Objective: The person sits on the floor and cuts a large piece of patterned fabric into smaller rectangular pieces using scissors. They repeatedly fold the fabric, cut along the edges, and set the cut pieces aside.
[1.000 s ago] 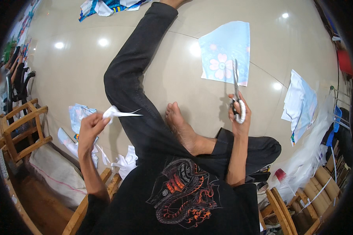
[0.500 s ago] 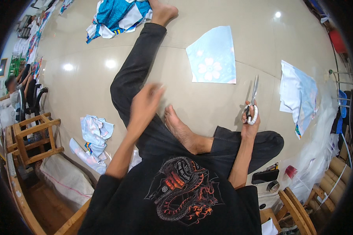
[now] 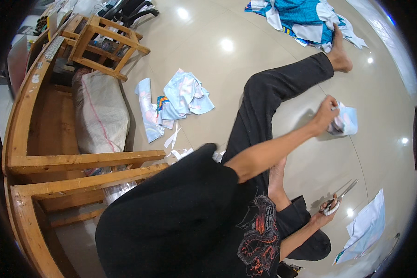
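Note:
A light blue floral piece of fabric is curled up off the floor at my left hand. That hand's fingers are closed on its near edge. Low on the right, my right hand grips a pair of scissors by its white-wrapped handle, the blades pointing up and to the right. More light blue fabric pieces lie on the floor to the right of the scissors, apart from my hand.
Crumpled light blue cloth pieces lie on the tiled floor to my left, beside white scraps. A teal and white fabric heap is by my left foot. A wooden stool, a stuffed sack and a wooden frame stand left.
My view has swung to the left. My left hand has reached to the floral fabric piece, taken hold of it and raised it from lying flat. The scissors remain in my right hand.

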The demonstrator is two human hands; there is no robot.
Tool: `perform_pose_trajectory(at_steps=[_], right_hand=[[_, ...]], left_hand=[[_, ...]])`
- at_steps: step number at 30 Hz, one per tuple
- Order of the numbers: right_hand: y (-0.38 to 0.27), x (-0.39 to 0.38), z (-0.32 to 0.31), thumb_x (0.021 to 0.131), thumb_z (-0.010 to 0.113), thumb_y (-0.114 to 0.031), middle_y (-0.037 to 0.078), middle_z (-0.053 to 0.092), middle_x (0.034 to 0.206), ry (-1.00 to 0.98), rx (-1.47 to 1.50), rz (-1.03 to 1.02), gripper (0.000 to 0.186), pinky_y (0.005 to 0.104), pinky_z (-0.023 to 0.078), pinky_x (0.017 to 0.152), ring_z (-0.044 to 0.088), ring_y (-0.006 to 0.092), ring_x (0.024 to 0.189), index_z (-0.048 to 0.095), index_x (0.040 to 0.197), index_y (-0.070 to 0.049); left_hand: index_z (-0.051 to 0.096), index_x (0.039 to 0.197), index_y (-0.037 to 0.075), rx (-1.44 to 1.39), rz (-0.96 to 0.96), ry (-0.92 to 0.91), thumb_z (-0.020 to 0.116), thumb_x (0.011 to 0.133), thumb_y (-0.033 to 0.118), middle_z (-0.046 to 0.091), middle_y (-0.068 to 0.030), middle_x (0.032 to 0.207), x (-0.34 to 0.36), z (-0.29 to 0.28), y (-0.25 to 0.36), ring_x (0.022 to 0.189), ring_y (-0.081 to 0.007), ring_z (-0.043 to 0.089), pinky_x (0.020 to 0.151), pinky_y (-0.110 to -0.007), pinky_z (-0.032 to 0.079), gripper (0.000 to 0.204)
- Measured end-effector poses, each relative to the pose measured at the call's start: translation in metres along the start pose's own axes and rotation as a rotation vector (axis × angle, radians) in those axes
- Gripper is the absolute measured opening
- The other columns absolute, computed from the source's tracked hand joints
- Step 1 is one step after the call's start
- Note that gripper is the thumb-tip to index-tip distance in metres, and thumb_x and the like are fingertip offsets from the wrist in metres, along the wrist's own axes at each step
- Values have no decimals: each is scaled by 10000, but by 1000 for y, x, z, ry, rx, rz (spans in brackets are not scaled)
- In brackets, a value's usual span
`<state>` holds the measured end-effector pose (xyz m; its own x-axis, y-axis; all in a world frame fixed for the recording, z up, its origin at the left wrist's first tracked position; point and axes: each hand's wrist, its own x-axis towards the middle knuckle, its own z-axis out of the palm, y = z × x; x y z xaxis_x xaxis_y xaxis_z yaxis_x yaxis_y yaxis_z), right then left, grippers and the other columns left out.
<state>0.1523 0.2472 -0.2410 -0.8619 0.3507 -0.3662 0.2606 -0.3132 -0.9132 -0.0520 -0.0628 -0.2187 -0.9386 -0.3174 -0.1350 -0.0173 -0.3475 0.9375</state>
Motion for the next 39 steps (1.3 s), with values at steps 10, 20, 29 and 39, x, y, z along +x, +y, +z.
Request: perform_pose_trajectory(at_steps=[10,20,29,39], right_hand=[[-18,-20,45,1094,498,-228,109,473,1399,-116,-105,-6,519,260,315,759,393,135,941,313,1556,-79],[14,-92,174,1130,396,-277,114,145,1626,-788,-318,78,651,374,134,1107,162,229,1368,6,1618,-94],[36,-95,177,1122,406,-263,117,207,1566,-938,-262,158,618,365,178,1056,220,230,1306,61,1604,-86],[27,34,-33,941,726,-144,155,721,1308,215,-664,-71,495,380,533,986,698,220,1112,642,1413,-24]], left_hand=[[741,1086,8,432,272,541,529,927,-26,735,-79,1070,-129,-322,240,903,-136,687,825,-283,575,268],[150,1611,-113,1377,-248,1083,472,1063,536,106,-337,1696,-301,-473,74,1591,-457,102,1279,-551,123,909],[194,1631,-41,1596,-821,333,450,1079,515,123,-296,1708,-447,-362,43,1588,-470,95,1265,-613,87,824],[215,1655,38,1175,205,72,510,1080,358,97,-223,1738,-250,-213,105,1612,-397,34,1289,-539,31,722]])
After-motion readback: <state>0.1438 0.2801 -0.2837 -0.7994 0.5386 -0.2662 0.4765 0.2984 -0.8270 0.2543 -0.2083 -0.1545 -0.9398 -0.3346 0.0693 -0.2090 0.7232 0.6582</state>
